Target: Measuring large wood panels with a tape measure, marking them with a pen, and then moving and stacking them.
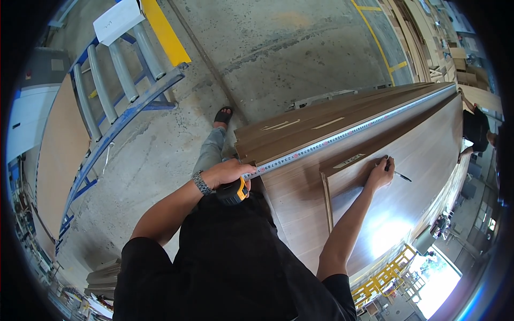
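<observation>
My left hand is closed round a black and yellow tape measure at the near corner of a stack of wood-grain panels. Its pale blade runs out along the stack's left edge to the far end. In my right hand is a dark pen, held in closed fingers over the top panel. That hand is close to the top panel's surface; whether it touches is hard to tell. A small label sits on the top panel's left edge.
Another person in dark clothing stands at the stack's far end, a hand near the blade's end. To the left is a blue metal rack with grey rollers. Yellow frames stand at lower right, and long boards lie at upper right.
</observation>
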`<action>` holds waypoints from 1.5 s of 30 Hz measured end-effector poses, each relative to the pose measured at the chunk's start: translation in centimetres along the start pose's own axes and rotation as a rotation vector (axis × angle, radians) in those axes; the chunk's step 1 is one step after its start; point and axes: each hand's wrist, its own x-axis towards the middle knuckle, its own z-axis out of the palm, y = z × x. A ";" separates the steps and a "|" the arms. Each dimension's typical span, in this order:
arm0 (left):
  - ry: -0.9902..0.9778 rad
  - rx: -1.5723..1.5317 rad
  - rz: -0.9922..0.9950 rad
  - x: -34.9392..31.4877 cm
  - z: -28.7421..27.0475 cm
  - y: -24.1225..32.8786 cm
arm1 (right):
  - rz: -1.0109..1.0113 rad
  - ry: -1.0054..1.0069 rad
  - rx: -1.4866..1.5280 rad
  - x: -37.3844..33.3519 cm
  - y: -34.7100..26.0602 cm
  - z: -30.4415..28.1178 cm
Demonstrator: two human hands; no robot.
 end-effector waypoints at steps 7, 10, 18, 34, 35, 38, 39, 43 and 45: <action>-0.015 -0.005 0.004 -0.1 0.0 0.1 | -0.005 -0.003 0.008 -0.1 -0.2 -0.1; -0.020 0.001 0.009 0.0 0.0 -0.1 | 0.013 -0.010 0.024 -0.1 -0.3 -0.3; -0.018 -0.031 0.002 -0.1 0.1 0.2 | 0.008 -0.001 0.013 -0.2 -0.4 -0.2; -0.029 -0.020 0.015 0.1 -0.1 -0.1 | -0.020 0.016 0.023 -0.2 0.1 0.0; -0.029 -0.021 0.015 0.0 -0.1 -0.1 | -0.020 0.015 0.023 -0.2 0.0 0.0; -0.027 -0.004 0.020 0.0 0.0 0.0 | -0.026 0.021 0.029 -0.1 0.1 0.0; -0.029 -0.014 0.018 0.1 0.0 0.0 | -0.013 0.008 0.015 -0.1 -0.1 -0.1; -0.019 -0.029 0.014 -0.1 0.1 0.1 | -0.023 0.001 0.022 -0.2 -0.2 -0.2; -0.022 -0.037 0.006 -0.1 0.0 0.1 | -0.017 0.000 0.024 -0.2 -0.3 -0.2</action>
